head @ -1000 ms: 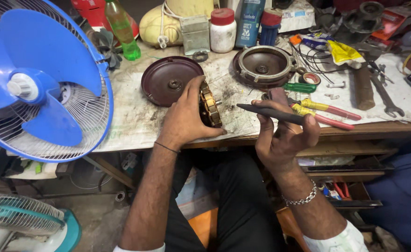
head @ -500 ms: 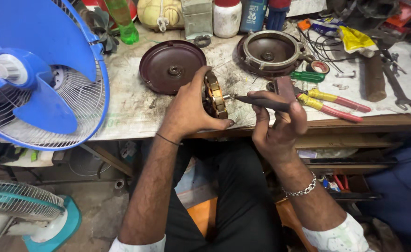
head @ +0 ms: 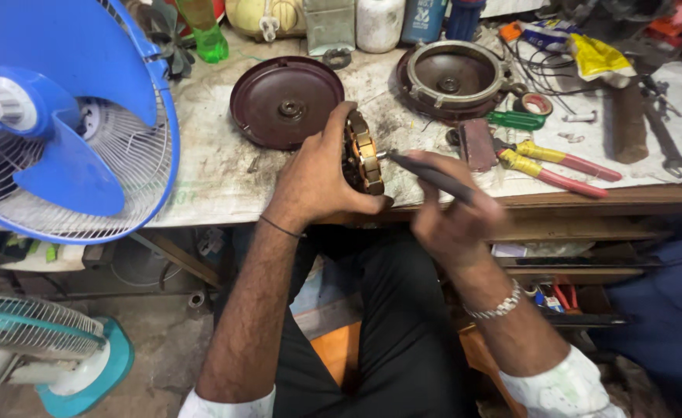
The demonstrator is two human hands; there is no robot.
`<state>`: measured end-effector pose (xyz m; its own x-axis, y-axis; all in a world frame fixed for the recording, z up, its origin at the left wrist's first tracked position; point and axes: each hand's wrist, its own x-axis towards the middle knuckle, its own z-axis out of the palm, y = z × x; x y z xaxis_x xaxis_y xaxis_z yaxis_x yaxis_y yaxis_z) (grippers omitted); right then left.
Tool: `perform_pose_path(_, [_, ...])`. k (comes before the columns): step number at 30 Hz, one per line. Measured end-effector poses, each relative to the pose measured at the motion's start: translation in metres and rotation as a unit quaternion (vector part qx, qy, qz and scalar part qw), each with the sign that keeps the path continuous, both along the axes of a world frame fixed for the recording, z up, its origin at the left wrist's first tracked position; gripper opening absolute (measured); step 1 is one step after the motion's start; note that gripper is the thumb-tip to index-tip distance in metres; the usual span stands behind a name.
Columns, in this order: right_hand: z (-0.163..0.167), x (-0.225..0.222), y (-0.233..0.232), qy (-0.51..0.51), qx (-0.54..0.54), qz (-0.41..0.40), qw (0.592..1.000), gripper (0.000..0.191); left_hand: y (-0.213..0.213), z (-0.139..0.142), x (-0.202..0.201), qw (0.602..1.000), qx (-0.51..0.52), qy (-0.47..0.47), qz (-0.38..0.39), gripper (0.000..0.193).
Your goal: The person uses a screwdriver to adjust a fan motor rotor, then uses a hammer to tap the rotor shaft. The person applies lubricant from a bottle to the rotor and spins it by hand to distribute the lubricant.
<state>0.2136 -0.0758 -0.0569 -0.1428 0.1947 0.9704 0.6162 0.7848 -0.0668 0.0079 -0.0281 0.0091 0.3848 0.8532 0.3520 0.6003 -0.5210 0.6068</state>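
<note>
The left hand was clamped on a copper-wound stator (held on edge) over the desk; right of the stator, the right hand gripped a dark tool touching it.

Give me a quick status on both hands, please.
Left hand grips round copper-wound stator on edge. Right hand holds dark slim tool, tip at stator. Nothing obstructing.

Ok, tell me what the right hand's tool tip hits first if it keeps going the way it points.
The right hand aims its dark tool leftward at the motor winding core in the left hand. The tip looks practically there, though depth is unclear.
</note>
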Motion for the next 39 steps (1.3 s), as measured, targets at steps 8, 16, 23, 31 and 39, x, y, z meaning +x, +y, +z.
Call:
perform_pose_path(8, [0.010, -0.011, -0.001, 0.017, -0.015, 0.058, 0.998, 0.037, 0.002, -0.002, 0.000, 1.000, -0.002, 0.011, 0.008, 0.128])
perform_pose_path(16, [-0.002, -0.007, 0.004, 0.043, -0.040, 0.043, 0.997, 0.054, 0.002, -0.003, -0.001, 1.000, 0.001, 0.009, 0.009, 0.128])
perform_pose_path(23, [-0.003, -0.005, 0.002, 0.062, -0.085, 0.044, 0.993, 0.036, -0.004, -0.002, -0.001, 0.999, 0.018, 0.027, 0.024, 0.130])
perform_pose_path(31, [-0.007, -0.006, 0.009, 0.048, -0.042, 0.050, 0.997, 0.064, -0.008, 0.002, -0.001, 0.999, -0.008, 0.015, 0.027, 0.128])
perform_pose_path(39, [-0.008, -0.005, 0.008, 0.058, -0.100, 0.027, 0.993, 0.067, -0.002, -0.002, -0.002, 0.999, 0.014, 0.014, 0.025, 0.130])
